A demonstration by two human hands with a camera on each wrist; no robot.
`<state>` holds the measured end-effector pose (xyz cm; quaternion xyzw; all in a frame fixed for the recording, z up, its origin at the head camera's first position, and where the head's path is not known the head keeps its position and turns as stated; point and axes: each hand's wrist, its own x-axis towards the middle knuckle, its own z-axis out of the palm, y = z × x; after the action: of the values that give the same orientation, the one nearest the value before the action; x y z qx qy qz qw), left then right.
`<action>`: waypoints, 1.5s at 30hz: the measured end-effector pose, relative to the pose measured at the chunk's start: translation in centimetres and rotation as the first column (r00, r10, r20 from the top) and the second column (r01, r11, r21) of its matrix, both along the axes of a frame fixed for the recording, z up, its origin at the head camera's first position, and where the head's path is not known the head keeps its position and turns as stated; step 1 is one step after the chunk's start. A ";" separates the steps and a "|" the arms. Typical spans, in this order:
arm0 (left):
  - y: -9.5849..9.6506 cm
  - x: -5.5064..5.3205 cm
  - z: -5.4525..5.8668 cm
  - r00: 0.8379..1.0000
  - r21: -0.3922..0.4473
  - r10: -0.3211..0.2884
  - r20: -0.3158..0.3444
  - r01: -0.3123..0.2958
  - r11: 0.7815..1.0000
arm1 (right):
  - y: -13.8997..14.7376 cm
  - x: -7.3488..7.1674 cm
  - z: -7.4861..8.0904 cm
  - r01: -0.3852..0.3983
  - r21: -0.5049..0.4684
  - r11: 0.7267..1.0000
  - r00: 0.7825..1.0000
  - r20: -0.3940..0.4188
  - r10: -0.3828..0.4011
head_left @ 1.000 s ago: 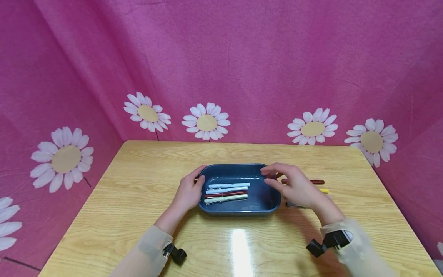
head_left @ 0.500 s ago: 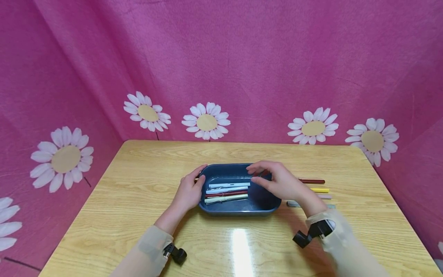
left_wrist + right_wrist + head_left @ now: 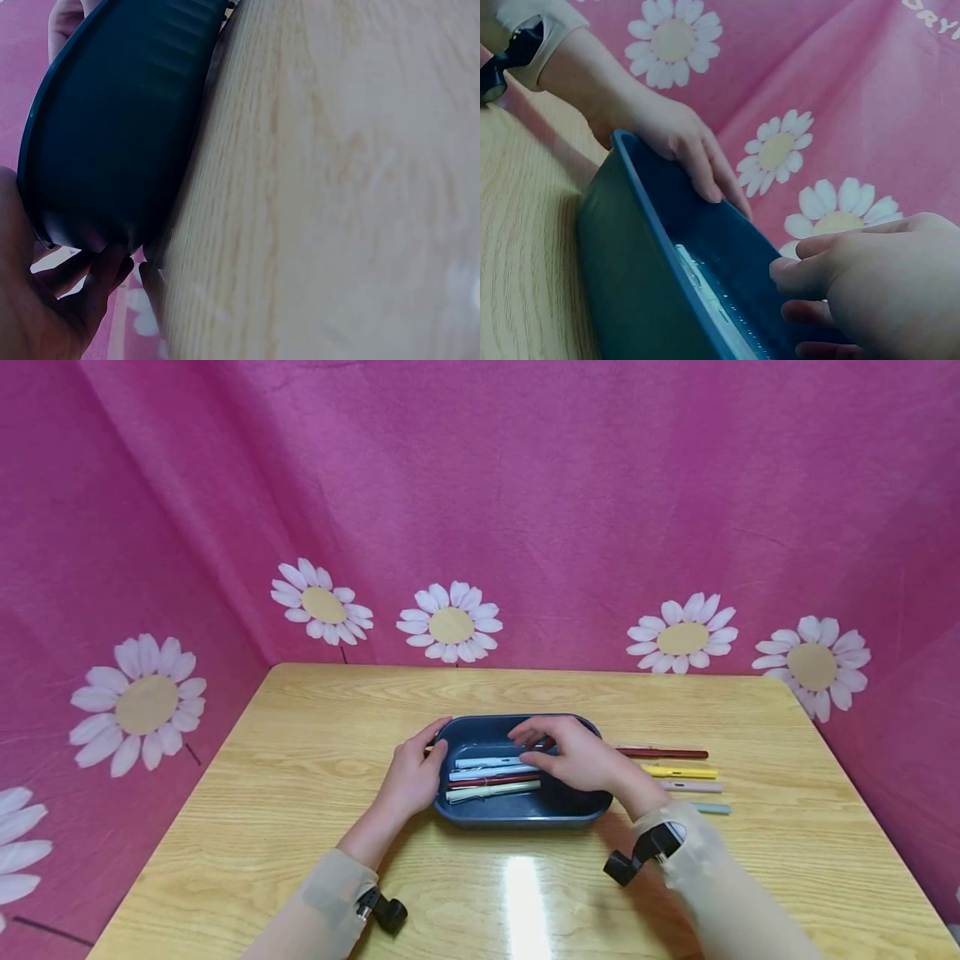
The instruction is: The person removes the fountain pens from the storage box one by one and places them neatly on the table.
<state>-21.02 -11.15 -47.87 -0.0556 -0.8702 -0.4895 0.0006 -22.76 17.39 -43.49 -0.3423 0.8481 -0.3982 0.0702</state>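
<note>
At the left end of a dark blue oblong plastic box [image 3: 525,818], my left hand [image 3: 408,772] grips the wall, thumb over the rim and fingers outside. Inside lie two light blue pens [image 3: 480,762], a dark red pen [image 3: 491,781] and a cream pen [image 3: 495,790], side by side. My right hand [image 3: 581,756] reaches over the box's right part, thumb and fingers bent and apart. Its thumb tip is by the right end of the upper light blue pen; contact cannot be told. In the right wrist view nothing shows between the fingers [image 3: 795,277].
Right of the box a dark red pen [image 3: 663,753], a yellow pen [image 3: 682,772], a pinkish pen [image 3: 693,787] and a pale blue-green pen [image 3: 712,808] lie in a row on the wooden table [image 3: 337,718]. A pink flowered cloth [image 3: 525,527] hangs behind.
My right hand has moved left from the box's right end to above the pens inside, uncovering more of the pens on the table. The left hand and box have stayed put.
</note>
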 end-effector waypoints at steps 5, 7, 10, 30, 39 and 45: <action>0.0 -0.1 0.2 1.000 0.004 0.008 0.001 -0.008 1.000 | -0.9 -0.7 -0.3 0.001 0.071 0.997 1.000 0.000 -0.001; 0.0 -0.2 0.2 1.000 0.002 0.009 0.000 -0.009 1.000 | -1.2 -0.9 -0.4 0.002 0.090 0.996 1.000 0.011 -0.003; 0.1 -0.2 0.3 1.000 0.001 0.014 0.006 -0.014 1.000 | -1.6 -1.1 -0.6 -0.004 0.109 0.994 1.000 0.026 0.002; 0.2 0.1 0.2 0.999 -0.007 0.005 0.037 -0.005 1.000 | -3.5 -1.6 -2.0 -0.002 0.256 0.967 0.999 0.043 -0.009; 0.3 0.1 0.2 1.000 -0.006 0.021 0.017 -0.021 1.000 | -3.9 -1.5 -2.2 0.044 0.260 0.965 0.997 0.045 -0.058; 0.4 0.1 0.3 1.000 -0.010 0.016 0.014 -0.016 1.000 | -3.9 -1.4 -2.1 0.065 0.245 0.967 0.997 0.032 -0.075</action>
<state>-20.91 -10.79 -47.61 -0.0450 -0.8731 -0.4854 -0.0020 -24.11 13.53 -45.61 -0.2927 0.9004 -0.3004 0.1151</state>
